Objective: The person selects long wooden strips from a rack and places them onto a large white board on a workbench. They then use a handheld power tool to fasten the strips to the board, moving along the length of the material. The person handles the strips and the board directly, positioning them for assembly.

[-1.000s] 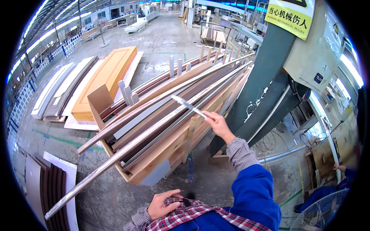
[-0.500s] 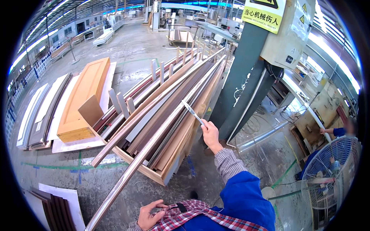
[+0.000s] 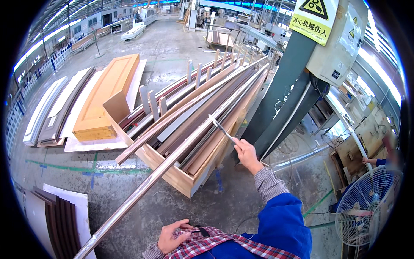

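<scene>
1. Reaching forward, the right hand (image 3: 246,154) closes its grip around one end of a thin metal strip (image 3: 220,127), which slants up and to the left over the long mouldings.
2. That strip's far tip hangs just above a long pale moulding (image 3: 172,164) that runs from the lower left edge of the view up toward the back of the hall.
3. Lower down, the left hand (image 3: 171,235) rests against the plaid shirt at the person's waist, fingers curled lightly on the cloth; it carries nothing.
4. Beside the long moulding stands an open wooden rack (image 3: 181,183) on the concrete floor (image 3: 129,203), packed with brown, grey and pale lengths lying side by side.
5. Left of the rack lies an orange wooden door panel (image 3: 105,97) on white sheets, with more flat boards stacked further left.
6. A dark green steel column (image 3: 286,82) rises just right of the rack, close to the right hand.
7. At the lower right stands a wire-caged fan (image 3: 366,207), well apart from both hands.
</scene>
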Motion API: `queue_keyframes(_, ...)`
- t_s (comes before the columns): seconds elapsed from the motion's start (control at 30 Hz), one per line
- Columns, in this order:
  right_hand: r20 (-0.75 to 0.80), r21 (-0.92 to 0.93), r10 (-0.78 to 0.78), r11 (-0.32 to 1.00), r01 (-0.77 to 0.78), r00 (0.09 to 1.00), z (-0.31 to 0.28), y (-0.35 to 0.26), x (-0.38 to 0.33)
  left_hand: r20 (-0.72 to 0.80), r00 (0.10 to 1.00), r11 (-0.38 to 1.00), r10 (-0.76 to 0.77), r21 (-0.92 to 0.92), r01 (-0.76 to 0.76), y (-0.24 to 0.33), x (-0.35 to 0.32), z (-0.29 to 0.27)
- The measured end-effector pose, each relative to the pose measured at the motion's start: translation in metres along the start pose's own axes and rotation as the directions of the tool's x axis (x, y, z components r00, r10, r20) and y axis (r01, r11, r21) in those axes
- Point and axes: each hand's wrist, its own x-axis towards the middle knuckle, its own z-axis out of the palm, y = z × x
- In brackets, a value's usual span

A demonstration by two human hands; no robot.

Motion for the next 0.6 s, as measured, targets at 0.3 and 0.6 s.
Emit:
queue_keyframes(0.3, 0.071, 0.019, -0.105, 0.994, 0.103, 0.992, -0.002, -0.035, -0.025, 0.007, 0.999, 0.999, -0.036, -0.003, 0.036, -0.011, -0.032, 0.025)
queue_keyframes(0.6, 0.114, 0.070, -0.172, 0.984, 0.165, 0.979, -0.002, -0.097, -0.050, -0.022, 0.999, 1.000, 0.023, 0.014, -0.023, 0.000, -0.069, 0.025)
